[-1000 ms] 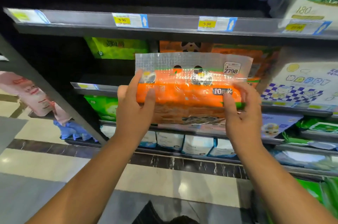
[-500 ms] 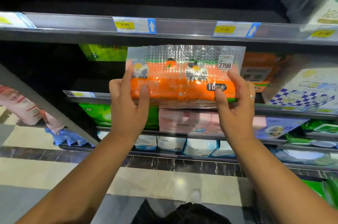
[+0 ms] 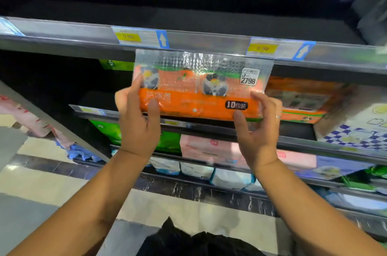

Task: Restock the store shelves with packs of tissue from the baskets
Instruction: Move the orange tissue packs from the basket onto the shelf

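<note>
Right, we're mid-placement: the orange tissue pack [image 3: 199, 96] is up at the shelving, held flat-on to the camera in the gap between the upper rail [image 3: 209, 41] with its yellow price tags [image 3: 128, 37] and the middle shelf [image 3: 303, 144] below. The left hand [image 3: 138, 128] grips the pack's left end, thumb laid across the front lower edge and fingers wrapped round the side. The right hand [image 3: 259, 130] pinches the other end, thumb on the front near the black label, fingers curled loosely round the back (there's a ring on one of them). The pack's clear top flap sits just under the upper rail, and its bottom edge hangs just above the shelf lip, so by my read it isn't resting on anything yet. Just beside it on the right lies a matching orange pack [image 3: 299, 100], which looks like the row it belongs to. The next move calls for pushing the pack straight back into the dark opening, keeping that flap from snagging on the rail, setting it down next to its twin, then letting go with both hands. Below, a green pack [image 3: 167, 140] and a pink pack [image 3: 209, 149] fill the lower shelf; the dark shape [image 3: 188, 241] at the bottom is too unclear to name.
</note>
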`<state>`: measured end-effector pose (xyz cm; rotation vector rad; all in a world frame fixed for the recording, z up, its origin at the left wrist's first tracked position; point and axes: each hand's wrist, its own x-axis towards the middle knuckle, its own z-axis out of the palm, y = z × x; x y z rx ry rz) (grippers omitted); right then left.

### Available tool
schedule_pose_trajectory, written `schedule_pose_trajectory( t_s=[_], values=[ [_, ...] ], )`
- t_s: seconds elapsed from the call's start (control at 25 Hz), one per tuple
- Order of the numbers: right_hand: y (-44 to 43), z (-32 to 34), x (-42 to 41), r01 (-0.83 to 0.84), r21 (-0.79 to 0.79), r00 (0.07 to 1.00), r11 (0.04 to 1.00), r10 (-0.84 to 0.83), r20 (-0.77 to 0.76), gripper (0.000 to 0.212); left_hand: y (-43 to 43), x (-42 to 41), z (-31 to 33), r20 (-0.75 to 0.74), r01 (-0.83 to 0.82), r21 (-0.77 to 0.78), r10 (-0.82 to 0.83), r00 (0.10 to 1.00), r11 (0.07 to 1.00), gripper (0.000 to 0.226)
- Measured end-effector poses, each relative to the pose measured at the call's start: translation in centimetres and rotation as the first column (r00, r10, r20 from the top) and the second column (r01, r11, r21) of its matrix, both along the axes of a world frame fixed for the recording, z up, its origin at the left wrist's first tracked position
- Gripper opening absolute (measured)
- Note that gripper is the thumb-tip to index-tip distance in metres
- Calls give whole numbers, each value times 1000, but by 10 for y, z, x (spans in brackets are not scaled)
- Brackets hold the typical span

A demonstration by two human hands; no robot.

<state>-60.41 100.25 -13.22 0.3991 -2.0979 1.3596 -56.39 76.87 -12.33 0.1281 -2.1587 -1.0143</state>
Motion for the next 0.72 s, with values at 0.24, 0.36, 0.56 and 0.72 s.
schedule_pose_trajectory(
  t_s=[0.24, 0.36, 0.56, 0.72],
  values=[
    [-3, -9, -36, 41, 14, 980, 999, -43, 195, 46, 2, -32, -16, 110, 38, 31, -41, 993, 999, 75],
    [-10, -6, -55, 74, 86, 944, 993, -98, 314, 59, -3, -54, -10, 220, -15, 38, 7, 976, 999, 86],
    [-21, -21, -70, 149, 223, 896, 963, -227, 381, 68, -13, -81, -24, 293, 59, -16, -52, 955, 998, 94],
    [-31, -37, -68, 161, 297, 856, 941, -283, 432, 62, -15, -90, -42, 303, 99, -25, -86, 949, 995, 97]
  ],
)
